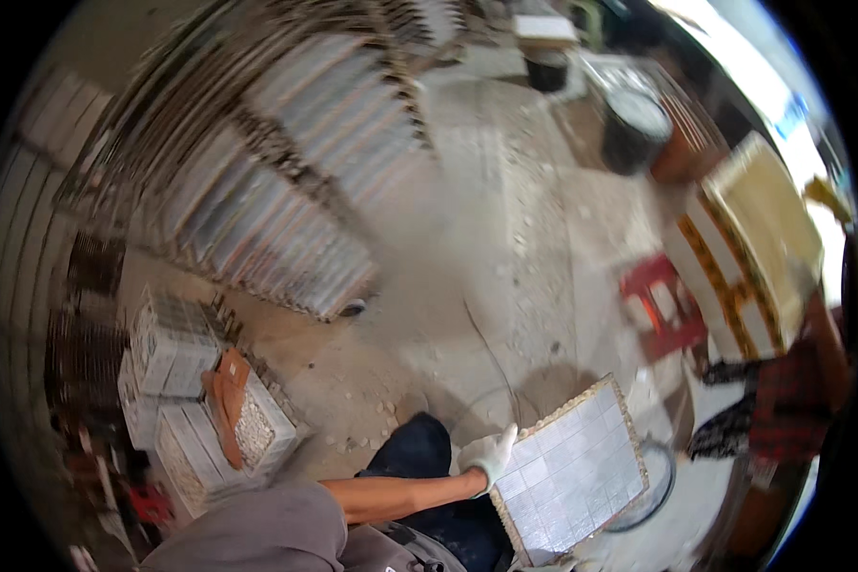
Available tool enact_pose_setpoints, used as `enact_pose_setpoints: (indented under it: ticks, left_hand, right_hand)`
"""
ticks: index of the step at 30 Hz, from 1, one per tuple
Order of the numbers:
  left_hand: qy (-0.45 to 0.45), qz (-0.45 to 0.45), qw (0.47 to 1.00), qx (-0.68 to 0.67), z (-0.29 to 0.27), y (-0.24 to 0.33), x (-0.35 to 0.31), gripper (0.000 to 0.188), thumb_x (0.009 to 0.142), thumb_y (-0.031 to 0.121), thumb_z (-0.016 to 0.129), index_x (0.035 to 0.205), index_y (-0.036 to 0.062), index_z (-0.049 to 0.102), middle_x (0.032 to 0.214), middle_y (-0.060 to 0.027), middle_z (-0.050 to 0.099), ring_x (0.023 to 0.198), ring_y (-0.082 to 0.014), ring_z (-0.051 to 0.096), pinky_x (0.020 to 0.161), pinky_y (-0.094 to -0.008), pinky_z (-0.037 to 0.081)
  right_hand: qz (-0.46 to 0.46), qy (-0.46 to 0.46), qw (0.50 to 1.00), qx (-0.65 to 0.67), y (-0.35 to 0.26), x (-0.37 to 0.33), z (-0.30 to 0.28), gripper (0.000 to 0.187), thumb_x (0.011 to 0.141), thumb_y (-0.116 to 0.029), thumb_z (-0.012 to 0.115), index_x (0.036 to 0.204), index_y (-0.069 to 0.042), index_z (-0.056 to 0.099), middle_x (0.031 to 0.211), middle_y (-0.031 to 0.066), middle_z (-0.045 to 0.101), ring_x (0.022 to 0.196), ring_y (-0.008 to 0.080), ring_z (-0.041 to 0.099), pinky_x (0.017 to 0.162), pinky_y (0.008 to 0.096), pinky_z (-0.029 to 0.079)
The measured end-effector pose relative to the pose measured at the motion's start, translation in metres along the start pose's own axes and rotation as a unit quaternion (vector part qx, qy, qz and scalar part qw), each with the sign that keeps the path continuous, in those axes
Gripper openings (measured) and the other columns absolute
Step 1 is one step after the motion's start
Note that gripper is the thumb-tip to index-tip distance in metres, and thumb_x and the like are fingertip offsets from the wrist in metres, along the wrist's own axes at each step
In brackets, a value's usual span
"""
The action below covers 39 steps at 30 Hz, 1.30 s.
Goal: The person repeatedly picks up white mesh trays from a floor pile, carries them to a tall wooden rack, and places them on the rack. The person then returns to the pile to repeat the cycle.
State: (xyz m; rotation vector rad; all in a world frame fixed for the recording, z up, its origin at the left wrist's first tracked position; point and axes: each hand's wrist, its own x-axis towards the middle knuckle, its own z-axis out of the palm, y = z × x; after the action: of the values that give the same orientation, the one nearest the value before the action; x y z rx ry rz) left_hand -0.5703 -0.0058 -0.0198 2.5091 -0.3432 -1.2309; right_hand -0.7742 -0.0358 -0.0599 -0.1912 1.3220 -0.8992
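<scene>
My left hand [489, 458], in a white glove, is closed on the upper left edge of a tiled panel [572, 472]. The panel is tilted in front of my legs. Shiny pale grey squares in a grid cover its face, and its rim looks rough and beige. A whitish sliver at the panel's bottom edge may be my right glove; its fingers are hidden by the picture's lower edge.
Long racks of stacked panels [334, 124] fill the upper left. White boxes [176, 348] and a crate of small pale pieces [255, 429] stand at left. Right are a red object [663, 305], a taped carton [729, 272], dark buckets [636, 131] and a person in checked clothing [796, 405].
</scene>
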Motion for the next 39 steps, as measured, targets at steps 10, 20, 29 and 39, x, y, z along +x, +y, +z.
enact_pose_setpoints:
  ticks: [10, 20, 29, 39]
  left_hand:
    - [0.21, -0.049, 0.946, -0.243, -0.197, -0.08, -0.018, 0.052, 0.086, 0.045, 0.029, 0.09, 0.0015, 0.057, 0.082, -0.0191, 0.06, 0.078, -0.034, 0.057, 0.068, -0.0408, 0.042]
    - [0.471, -0.028, 0.676, -0.567, -0.327, -0.152, -0.037, 0.044, 0.087, 0.037, 0.041, 0.101, -0.0031, 0.054, 0.101, -0.0139, 0.056, 0.092, -0.0244, 0.051, 0.08, -0.0327, 0.038]
    - [0.529, -0.078, 0.453, -0.713, -0.398, -0.145, -0.043, 0.048, 0.087, 0.039, 0.039, 0.11, -0.0031, 0.048, 0.106, -0.0084, 0.052, 0.097, -0.0178, 0.046, 0.084, -0.0279, 0.035]
    - [0.562, -0.105, 0.376, -0.729, -0.448, -0.13, -0.052, 0.043, 0.084, 0.035, 0.047, 0.103, -0.003, 0.052, 0.098, -0.0062, 0.052, 0.089, -0.015, 0.046, 0.079, -0.0273, 0.036]
  right_hand:
    - [-0.067, -0.205, 0.972, -0.096, 0.013, -0.072, 0.172, 0.048, 0.086, -0.039, 0.036, 0.119, -0.005, 0.043, 0.114, 0.0109, 0.049, 0.099, 0.0272, 0.049, 0.085, 0.0397, 0.04]
    - [-0.127, -0.429, 0.857, -0.258, 0.062, -0.099, 0.388, 0.042, 0.086, -0.036, 0.04, 0.103, -0.001, 0.054, 0.094, 0.0084, 0.057, 0.083, 0.0186, 0.055, 0.074, 0.0305, 0.045]
    - [-0.051, -0.489, 0.796, -0.353, 0.108, -0.163, 0.549, 0.035, 0.086, -0.032, 0.043, 0.077, -0.001, 0.054, 0.071, 0.003, 0.053, 0.063, 0.0125, 0.052, 0.057, 0.0272, 0.044]
    - [-0.208, -0.624, 0.634, -0.406, 0.157, -0.136, 0.619, 0.03, 0.089, -0.017, 0.035, 0.094, 0.008, 0.051, 0.078, 0.0107, 0.056, 0.068, 0.0153, 0.053, 0.062, 0.0283, 0.045]
